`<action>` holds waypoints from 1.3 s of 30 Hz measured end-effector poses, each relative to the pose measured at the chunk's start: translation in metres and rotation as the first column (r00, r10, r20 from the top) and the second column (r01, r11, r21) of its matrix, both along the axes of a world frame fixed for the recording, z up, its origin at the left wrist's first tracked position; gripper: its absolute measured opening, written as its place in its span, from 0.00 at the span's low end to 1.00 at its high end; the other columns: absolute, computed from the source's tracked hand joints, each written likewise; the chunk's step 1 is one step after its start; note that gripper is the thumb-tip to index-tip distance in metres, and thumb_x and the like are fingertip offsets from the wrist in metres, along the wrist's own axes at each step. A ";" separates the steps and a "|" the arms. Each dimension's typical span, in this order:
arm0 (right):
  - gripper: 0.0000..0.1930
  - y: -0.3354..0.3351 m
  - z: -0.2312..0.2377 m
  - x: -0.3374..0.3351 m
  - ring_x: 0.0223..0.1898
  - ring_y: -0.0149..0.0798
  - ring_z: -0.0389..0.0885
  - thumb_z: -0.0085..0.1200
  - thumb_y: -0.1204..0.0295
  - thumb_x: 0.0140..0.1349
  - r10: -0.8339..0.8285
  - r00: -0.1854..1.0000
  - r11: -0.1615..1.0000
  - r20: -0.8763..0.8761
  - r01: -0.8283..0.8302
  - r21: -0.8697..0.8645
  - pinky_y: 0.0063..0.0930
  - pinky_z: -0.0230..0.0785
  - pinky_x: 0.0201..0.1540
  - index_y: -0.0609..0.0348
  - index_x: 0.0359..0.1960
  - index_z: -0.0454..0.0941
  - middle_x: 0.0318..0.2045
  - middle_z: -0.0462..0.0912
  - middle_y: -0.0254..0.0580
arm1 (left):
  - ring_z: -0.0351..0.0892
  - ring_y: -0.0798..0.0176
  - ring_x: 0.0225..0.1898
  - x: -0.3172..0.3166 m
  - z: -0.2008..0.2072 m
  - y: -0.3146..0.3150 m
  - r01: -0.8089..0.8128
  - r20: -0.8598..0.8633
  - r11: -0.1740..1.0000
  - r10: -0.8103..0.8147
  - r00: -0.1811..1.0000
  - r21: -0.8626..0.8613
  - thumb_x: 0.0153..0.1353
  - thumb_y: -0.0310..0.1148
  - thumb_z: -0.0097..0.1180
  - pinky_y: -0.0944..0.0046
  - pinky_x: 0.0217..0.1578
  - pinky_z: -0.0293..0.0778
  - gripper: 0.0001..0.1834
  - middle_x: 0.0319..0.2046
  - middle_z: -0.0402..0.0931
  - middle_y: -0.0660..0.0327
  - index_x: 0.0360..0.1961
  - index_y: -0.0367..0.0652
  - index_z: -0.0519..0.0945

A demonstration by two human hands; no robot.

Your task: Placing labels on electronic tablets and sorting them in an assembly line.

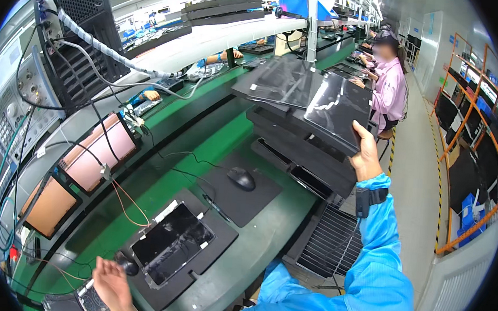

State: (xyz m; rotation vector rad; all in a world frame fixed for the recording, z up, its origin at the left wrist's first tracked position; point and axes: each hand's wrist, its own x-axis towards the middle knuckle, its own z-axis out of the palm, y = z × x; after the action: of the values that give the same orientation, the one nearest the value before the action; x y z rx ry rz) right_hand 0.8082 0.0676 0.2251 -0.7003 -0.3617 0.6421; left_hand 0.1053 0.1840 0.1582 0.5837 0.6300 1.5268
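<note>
My right hand point(367, 153) grips the near right corner of a glossy black flat screen panel point(339, 107). Its thumb lies on top, and the fingers underneath are mostly hidden. The panel is on top of a stack of black foam trays point(296, 137), beside another film-covered panel point(280, 79). My left hand point(111, 284) is at the lower left with fingers extended, holding nothing visible. Close to it are a dark mouse point(127, 264) and a black foam pad point(161, 297). Another dark screen panel point(173, 244), partly under clear film with white tabs, lies in that pad.
A black mouse point(241, 178) rests on a mouse pad point(257, 198) mid-bench. Two lit monitors point(96, 153), cables and a knobbed instrument point(25, 91) line the left. A wire rack point(332, 239) stands below the stack. A person in pink point(389, 87) sits farther along.
</note>
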 end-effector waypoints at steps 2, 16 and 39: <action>0.12 -0.028 -0.007 0.012 0.44 0.44 0.87 0.58 0.69 0.68 -0.121 0.993 0.990 0.001 0.120 -0.080 0.41 0.81 0.51 0.62 0.48 0.81 0.45 0.87 0.44 | 0.79 0.64 0.38 0.020 -0.010 -0.049 0.063 -0.023 0.998 -0.063 0.998 -0.021 0.71 0.35 0.53 0.61 0.41 0.79 0.11 0.36 0.79 0.63 0.48 0.42 0.78; 0.12 -0.096 0.008 0.047 0.16 0.28 0.71 0.60 0.57 0.67 -0.024 0.945 0.806 0.327 0.211 -0.553 0.27 0.60 0.20 0.50 0.33 0.82 0.19 0.78 0.26 | 0.81 0.63 0.43 0.056 -0.049 -0.174 0.252 -0.492 0.954 -0.301 0.817 -0.165 0.74 0.29 0.53 0.62 0.52 0.76 0.12 0.39 0.81 0.58 0.53 0.33 0.78; 0.16 0.130 -0.127 -0.638 0.59 0.49 0.74 0.54 0.65 0.70 -0.065 -0.352 0.773 0.934 -0.609 -0.176 0.49 0.65 0.63 0.57 0.55 0.79 0.52 0.79 0.47 | 0.75 0.45 0.62 -0.083 -0.087 -0.287 -0.369 0.121 0.913 0.392 0.912 -0.175 0.59 0.19 0.57 0.42 0.66 0.70 0.32 0.60 0.76 0.51 0.67 0.37 0.69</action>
State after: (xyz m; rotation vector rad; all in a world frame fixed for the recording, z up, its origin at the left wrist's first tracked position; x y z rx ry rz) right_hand 0.1703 0.1972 0.0979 -0.4820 -2.4364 0.2324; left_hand 0.0221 -0.1033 0.0712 0.2297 0.7624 1.8512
